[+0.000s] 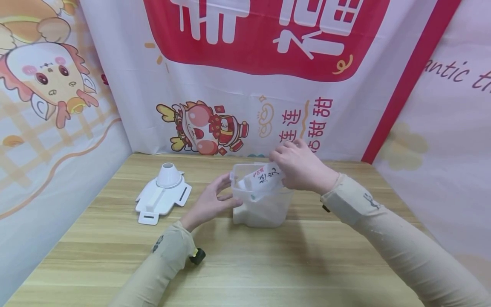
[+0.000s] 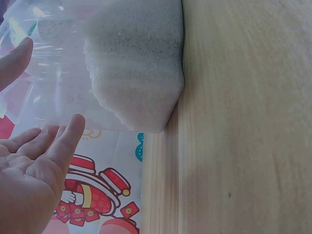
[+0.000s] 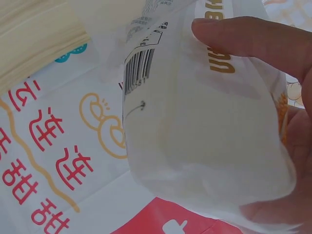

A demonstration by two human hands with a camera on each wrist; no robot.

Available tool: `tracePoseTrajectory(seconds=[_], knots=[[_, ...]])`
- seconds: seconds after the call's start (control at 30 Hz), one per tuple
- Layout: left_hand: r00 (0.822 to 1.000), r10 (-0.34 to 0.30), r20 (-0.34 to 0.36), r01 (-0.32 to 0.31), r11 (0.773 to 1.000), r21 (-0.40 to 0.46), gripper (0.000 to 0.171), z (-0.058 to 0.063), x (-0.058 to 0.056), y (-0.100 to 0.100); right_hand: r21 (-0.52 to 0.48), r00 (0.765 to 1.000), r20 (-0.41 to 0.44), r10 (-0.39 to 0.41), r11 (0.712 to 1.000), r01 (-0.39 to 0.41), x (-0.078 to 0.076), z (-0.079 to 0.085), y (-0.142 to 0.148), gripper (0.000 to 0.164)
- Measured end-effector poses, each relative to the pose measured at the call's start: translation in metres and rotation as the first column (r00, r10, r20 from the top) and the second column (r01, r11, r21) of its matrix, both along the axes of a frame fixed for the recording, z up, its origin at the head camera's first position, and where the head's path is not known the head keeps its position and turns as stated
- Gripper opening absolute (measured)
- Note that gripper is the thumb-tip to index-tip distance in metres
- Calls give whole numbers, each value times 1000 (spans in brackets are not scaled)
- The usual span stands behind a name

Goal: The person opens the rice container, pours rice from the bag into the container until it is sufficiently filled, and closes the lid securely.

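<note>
A translucent plastic container point(image 1: 238, 213) stands on the table, partly filled with a white grainy food point(image 2: 136, 73) that slopes inside it. My right hand point(image 1: 297, 166) grips a white printed packet point(image 1: 262, 177) tilted down into the container's top. In the right wrist view, the packet point(image 3: 204, 131) shows a barcode, gold lettering and a wheat-ear print, with the thumb point(image 3: 239, 41) pressed on its face. At the container's left side, my left hand point(image 1: 212, 202) has its thumb and fingers spread around the corner. The packet's mouth is hidden inside the container.
A white plastic lid-like piece point(image 1: 155, 198) with a cone-shaped spout and slotted tabs lies on the wooden table point(image 1: 245, 273), left of the container. Printed cloth point(image 1: 215, 81) hangs behind the table and along both sides.
</note>
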State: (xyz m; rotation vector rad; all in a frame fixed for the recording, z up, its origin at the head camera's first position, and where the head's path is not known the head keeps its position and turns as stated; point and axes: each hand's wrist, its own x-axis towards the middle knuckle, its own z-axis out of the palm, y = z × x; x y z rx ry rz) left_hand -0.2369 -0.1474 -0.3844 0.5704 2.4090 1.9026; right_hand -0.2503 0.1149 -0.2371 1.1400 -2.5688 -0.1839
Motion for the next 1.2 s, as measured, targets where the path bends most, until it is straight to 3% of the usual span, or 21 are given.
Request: tracePoseTrajectory(seconds=[0.47, 0.9, 1.2], knots=[[1000, 1, -3, -1, 1000, 1, 85, 0, 2, 0, 4, 1000, 29, 1, 1000, -2, 1, 1, -2, 48], [1000, -13, 20, 13, 1000, 13, 86, 2, -1, 1, 81, 985, -141, 99, 993, -89, 2, 7, -5, 35], [1000, -11, 26, 11, 1000, 13, 87, 2, 1, 1, 96, 981, -142, 131, 988, -118, 1, 3, -3, 37]])
